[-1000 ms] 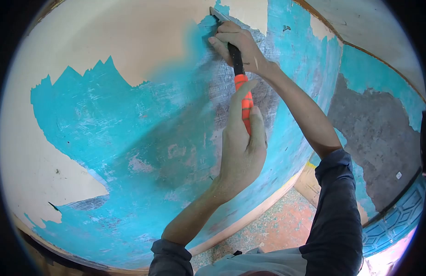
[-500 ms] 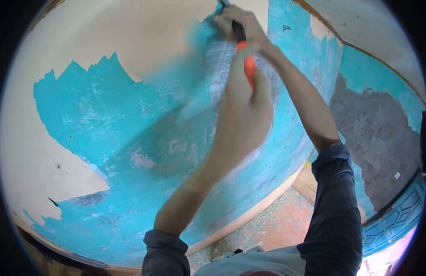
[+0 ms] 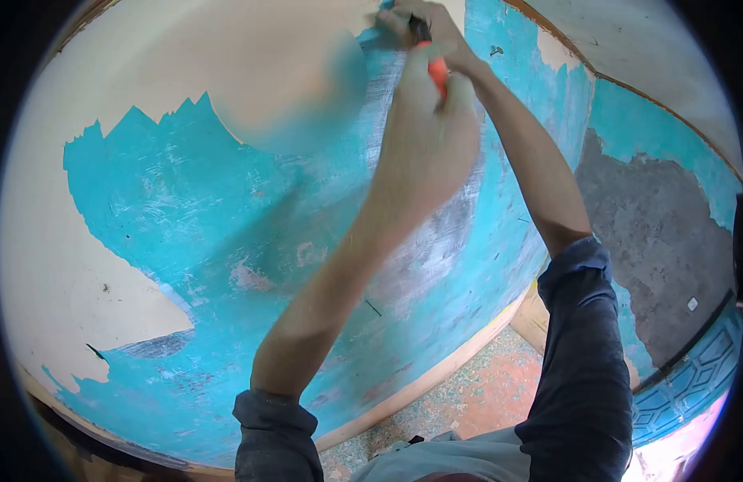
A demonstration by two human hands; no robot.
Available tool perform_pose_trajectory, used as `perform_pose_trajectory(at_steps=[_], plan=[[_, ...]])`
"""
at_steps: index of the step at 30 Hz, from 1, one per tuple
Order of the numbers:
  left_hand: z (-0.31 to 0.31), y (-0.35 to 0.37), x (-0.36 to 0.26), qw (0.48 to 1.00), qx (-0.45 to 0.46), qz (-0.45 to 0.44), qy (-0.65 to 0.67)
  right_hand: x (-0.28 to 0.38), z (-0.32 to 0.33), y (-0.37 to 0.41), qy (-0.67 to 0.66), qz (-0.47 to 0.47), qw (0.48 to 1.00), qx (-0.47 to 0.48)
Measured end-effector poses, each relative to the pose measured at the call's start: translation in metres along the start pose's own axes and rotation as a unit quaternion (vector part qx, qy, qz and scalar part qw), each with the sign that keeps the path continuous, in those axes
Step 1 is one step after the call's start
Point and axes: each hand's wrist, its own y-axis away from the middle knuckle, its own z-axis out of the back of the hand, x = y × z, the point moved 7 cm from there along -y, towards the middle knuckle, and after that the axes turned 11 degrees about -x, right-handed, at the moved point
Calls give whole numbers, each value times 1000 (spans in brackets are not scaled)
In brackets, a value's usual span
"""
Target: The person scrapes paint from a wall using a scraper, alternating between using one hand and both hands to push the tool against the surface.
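Note:
In the head view, my left hand [image 3: 436, 128] is wrapped round the orange end of a scraper [image 3: 438, 72] with an orange and black handle. My right hand [image 3: 440, 34] grips the same tool higher up, close to its head at the top edge of the view. Motion smears both hands, and the blade is mostly hidden behind the right fingers. The tool works against the wall [image 3: 187, 177], where turquoise paint meets a cream layer along jagged edges. A blurred turquoise and cream patch [image 3: 331, 96] hangs left of the hands.
A nail [image 3: 497, 51] sticks out of the wall at the upper right. The side wall has a large bare grey patch [image 3: 661, 233]. Paint flakes litter the floor [image 3: 484, 386] below, and a blue patterned panel [image 3: 685, 394] stands at lower right.
My left hand and forearm have shifted slightly up, with the scraper's orange handle rising too. My right hand moved a little. The wall has shifted slightly in view.

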Motion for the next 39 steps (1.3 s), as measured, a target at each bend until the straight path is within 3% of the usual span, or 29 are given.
perform_pose_trajectory(at_steps=[2,5,7,9,11,13,15,16,18,20,21,23,27,29,33,35,36,39], plan=[[1,-15,-4,1000,1,6,-14,2,2,-8,19,-12,1000,-21],[6,2,2,1000,-7,7,-19,-19,1,2,31,-50,998,27],[14,28,-3,1000,-19,-5,-13,7,-10,20,0,75,995,61],[20,50,-8,998,3,53,-25,13,-23,26,35,95,994,38],[39,35,-21,995,-4,55,-80,11,-22,28,25,78,996,21],[50,-3,-35,965,45,-49,-253,19,-16,10,47,41,998,31],[55,-32,-45,953,95,-28,-285,18,-17,-12,151,95,984,-10],[61,-34,-62,951,70,-16,-302,8,-25,-17,155,92,983,-11],[70,-30,-89,927,-9,-32,-373,-10,-36,-23,51,59,996,-50],[83,-14,-108,913,40,18,-406,7,-55,-13,95,-4,995,-22],[87,-3,-112,912,47,13,-408,11,-67,-9,84,112,989,-47],[104,12,-115,892,-17,45,-449,38,-77,-3,178,140,974,4],[93,-9,-96,895,-14,35,-445,19,-59,-17,179,152,972,-19],[73,-34,-92,903,6,-31,-428,-27,-44,-31,44,34,996,-67],[58,-38,-90,895,17,-50,-444,-2,-25,-34,91,58,993,-40],[56,-14,-94,891,14,-45,-451,-7,-37,-15,11,-11,1000,-24],[58,-3,-97,892,-1,-47,-450,0,-43,-11,14,55,998,-17],[54,3,-92,893,5,-45,-447,20,-38,-4,88,84,992,-14]])
